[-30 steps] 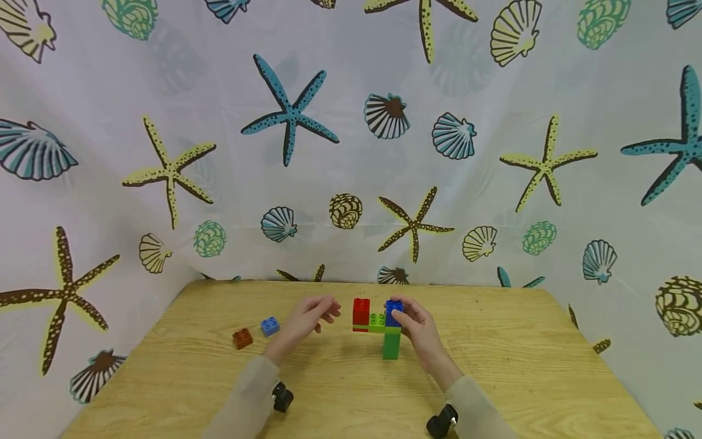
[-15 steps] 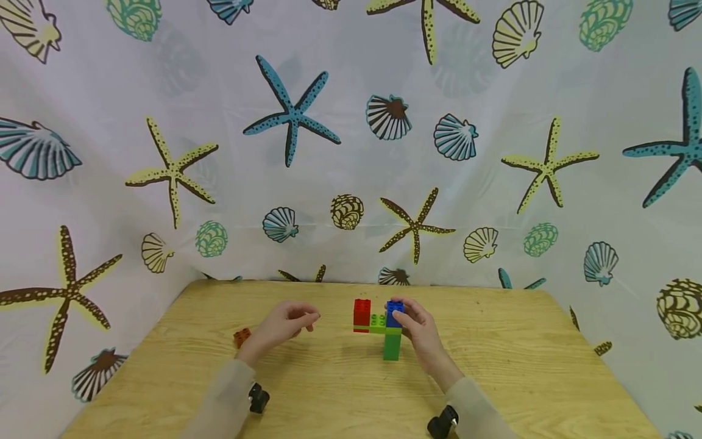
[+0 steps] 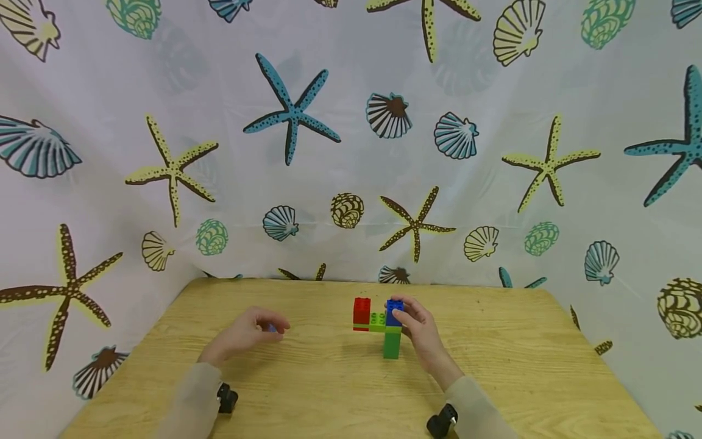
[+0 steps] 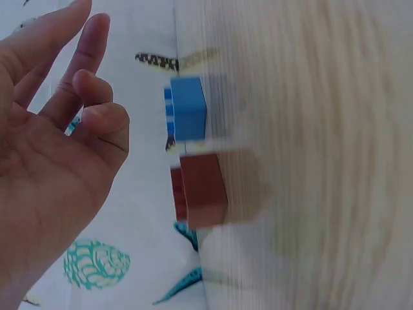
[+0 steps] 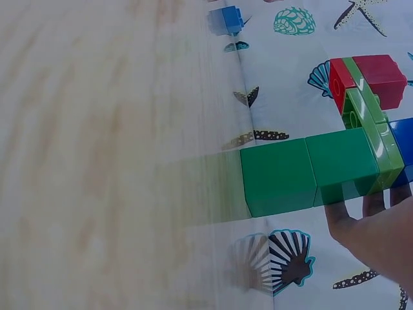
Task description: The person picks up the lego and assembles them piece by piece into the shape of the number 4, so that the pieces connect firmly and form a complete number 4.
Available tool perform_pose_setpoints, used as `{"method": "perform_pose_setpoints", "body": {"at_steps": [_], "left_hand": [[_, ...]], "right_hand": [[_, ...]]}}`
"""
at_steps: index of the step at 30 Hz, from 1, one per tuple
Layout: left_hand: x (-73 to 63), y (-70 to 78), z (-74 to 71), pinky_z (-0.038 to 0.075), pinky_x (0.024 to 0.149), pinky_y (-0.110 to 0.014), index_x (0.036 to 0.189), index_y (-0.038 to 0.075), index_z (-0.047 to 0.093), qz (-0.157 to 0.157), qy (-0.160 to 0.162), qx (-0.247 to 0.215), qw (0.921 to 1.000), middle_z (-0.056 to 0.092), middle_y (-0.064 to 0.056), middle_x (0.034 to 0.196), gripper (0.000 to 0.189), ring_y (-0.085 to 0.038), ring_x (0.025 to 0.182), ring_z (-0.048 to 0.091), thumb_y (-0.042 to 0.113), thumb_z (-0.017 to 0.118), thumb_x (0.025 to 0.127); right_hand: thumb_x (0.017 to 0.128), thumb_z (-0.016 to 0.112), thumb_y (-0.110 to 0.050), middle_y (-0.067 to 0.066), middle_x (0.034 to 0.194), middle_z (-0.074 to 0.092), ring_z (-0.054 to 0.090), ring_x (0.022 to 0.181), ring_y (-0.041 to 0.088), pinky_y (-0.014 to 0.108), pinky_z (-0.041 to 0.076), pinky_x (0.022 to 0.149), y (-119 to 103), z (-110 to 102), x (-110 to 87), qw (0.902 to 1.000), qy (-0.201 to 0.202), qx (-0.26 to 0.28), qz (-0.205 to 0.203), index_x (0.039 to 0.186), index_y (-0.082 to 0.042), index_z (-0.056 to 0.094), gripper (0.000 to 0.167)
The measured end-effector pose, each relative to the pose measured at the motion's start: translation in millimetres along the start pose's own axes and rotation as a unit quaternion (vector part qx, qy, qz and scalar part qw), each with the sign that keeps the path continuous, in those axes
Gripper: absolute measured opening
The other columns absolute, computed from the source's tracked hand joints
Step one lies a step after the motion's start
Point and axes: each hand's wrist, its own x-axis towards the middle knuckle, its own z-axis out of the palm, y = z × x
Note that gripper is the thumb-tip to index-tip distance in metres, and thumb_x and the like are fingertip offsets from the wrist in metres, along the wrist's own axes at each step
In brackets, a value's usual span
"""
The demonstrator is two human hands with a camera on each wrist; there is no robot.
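My right hand (image 3: 423, 336) grips the dark blue brick (image 3: 393, 314) at the top of a toy-brick structure, thumb on the near side. Two green bricks (image 5: 310, 173) form its upright column. From the column a lime-green brick (image 3: 376, 322) reaches left, with a red brick (image 3: 361, 310) on its far end and more red beneath. Over on the left, my left hand (image 3: 238, 336) is nearest a light blue brick (image 4: 189, 108), its fingers loosely bent and holding nothing. Beside that lies a reddish-brown brick (image 4: 205, 190), hidden behind the hand in the head view.
The wooden table (image 3: 329, 390) carries all the bricks. Behind it and at both sides hangs a white cloth (image 3: 318, 189) printed with starfish and shells. A black wrist camera (image 3: 227, 397) is worn on the left arm, another (image 3: 442, 421) on the right.
My left hand has moved left, away from the structure and over to the loose bricks, which it now largely covers in the head view. My right hand keeps its hold.
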Motion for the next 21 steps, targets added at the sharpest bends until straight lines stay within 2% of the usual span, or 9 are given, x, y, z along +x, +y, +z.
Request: {"method": "perform_pose_setpoints", "body": {"at_steps": [5,11,17,21], "left_hand": [[-9.9,-14.0,-16.1,0.046,0.069,-0.025,0.110,0.000,0.072,-0.033,0.018,-0.003,0.9993,0.068,-0.022,0.112,0.024,-0.022,0.084,0.057,0.009,0.072,0.088],[-18.0,-23.1,-29.7,0.053,0.064,-0.034,0.114,-0.002,0.069,-0.086,0.058,-0.004,0.9946,0.064,-0.023,0.111,0.027,-0.023,0.079,0.055,0.006,0.071,0.088],[-23.3,-30.9,-32.3,0.049,0.076,-0.033,0.116,0.001,0.069,-0.114,0.076,0.022,0.9904,0.063,-0.018,0.120,0.029,-0.028,0.102,0.052,0.006,0.071,0.088],[-24.2,-35.8,-32.0,0.044,0.080,-0.034,0.116,0.004,0.070,-0.138,0.082,0.038,0.9863,0.062,-0.014,0.119,0.029,-0.029,0.106,0.049,0.006,0.071,0.087]], "right_hand": [[0.097,0.061,-0.021,0.007,0.126,0.064,0.058,0.112,0.020,0.035,0.048,0.092,0,0,0.4,1.0000,-0.002,0.001,-0.002,0.127,-0.010,0.059,0.033],[0.096,0.062,-0.022,0.009,0.128,0.063,0.057,0.114,0.021,0.035,0.048,0.092,-1,-1,1.1,1.0000,-0.002,0.003,-0.001,0.128,-0.010,0.058,0.034],[0.096,0.062,-0.022,0.005,0.124,0.065,0.057,0.113,0.020,0.035,0.048,0.093,-1,-1,0.0,1.0000,-0.001,0.005,0.004,0.127,-0.010,0.059,0.034],[0.096,0.062,-0.023,0.005,0.125,0.064,0.057,0.114,0.020,0.036,0.048,0.093,-1,-1,-0.2,1.0000,-0.006,0.004,0.004,0.130,-0.008,0.056,0.037]]}}
